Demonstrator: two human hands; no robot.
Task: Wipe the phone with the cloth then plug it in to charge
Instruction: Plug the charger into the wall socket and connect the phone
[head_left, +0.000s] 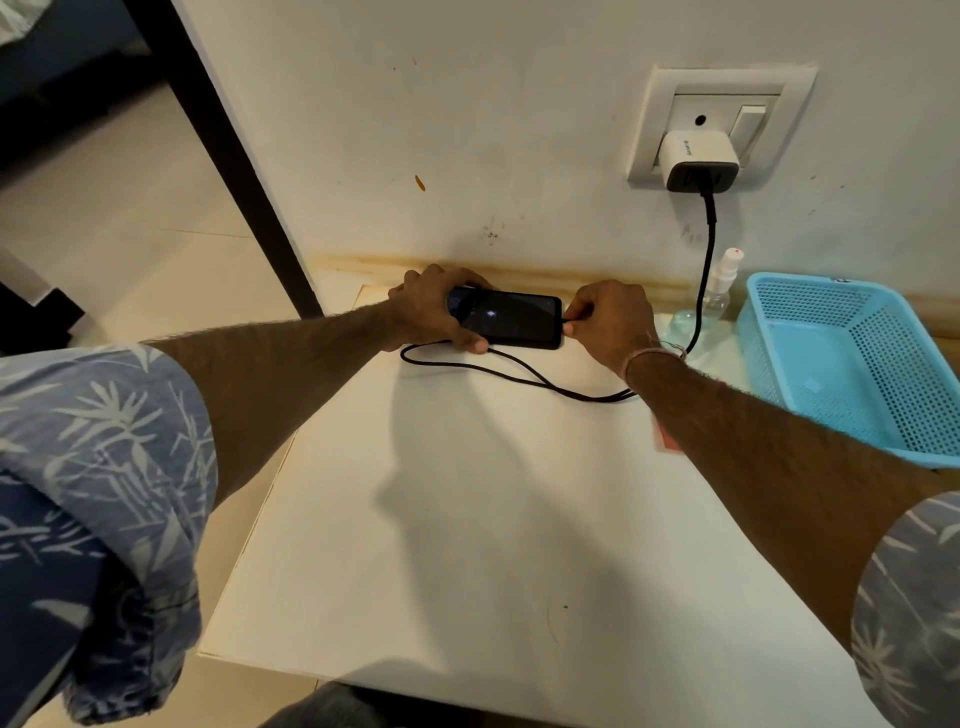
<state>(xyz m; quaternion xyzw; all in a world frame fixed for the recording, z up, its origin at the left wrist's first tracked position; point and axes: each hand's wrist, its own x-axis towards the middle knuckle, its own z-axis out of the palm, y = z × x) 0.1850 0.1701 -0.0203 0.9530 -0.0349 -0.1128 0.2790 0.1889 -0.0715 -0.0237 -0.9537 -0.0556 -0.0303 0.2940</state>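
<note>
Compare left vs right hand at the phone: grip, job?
The left hand wraps the left end of the phone, thumb on its near edge; the right hand pinches the black cable plug at the phone's right end. Left steadies, right seems to be plugging in. Both rest low over the white table by the wall.

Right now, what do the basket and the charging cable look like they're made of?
The blue basket looks like molded plastic: uniform colour, perforated grid walls, slight sheen. The charging cable looks matte black, possibly braided fabric over the wire; the texture is too fine to be sure. Its white charger appears to be smooth, hard plastic.
</note>
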